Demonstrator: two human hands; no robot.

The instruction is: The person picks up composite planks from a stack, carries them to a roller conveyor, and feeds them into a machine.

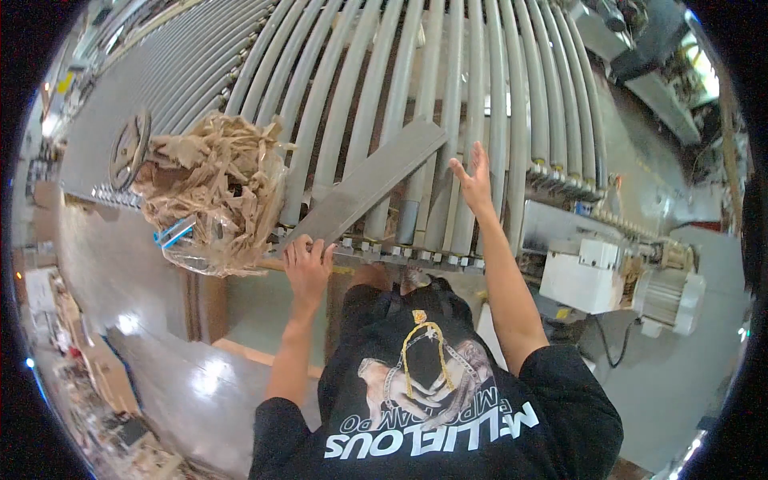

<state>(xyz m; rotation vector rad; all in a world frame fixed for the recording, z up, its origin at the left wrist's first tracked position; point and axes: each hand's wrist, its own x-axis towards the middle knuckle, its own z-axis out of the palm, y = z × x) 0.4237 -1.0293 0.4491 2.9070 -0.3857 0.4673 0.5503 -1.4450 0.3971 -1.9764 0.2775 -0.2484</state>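
Note:
A long, flat grey board (pixel 368 180) lies slantwise across the rollers in front of me, its far end pointing right. My left hand (pixel 308 266) is at the board's near left end, with fingers bent over its edge and the thumb beside them. The palm side and whatever is under the board are hidden. My right hand (pixel 475 182) hovers over the rollers to the right of the board's far end. Its thumb and fingers are spread, and it holds nothing.
Metal rollers of a conveyor (pixel 336 96) fill the area ahead. Crumpled brown paper in a clear plastic bag (pixel 216 188) sits to the left, with a blue-and-white item (pixel 174 232) on it. A handwheel (pixel 130 150) stands behind the bag. A grey motor (pixel 668 298) sits at right.

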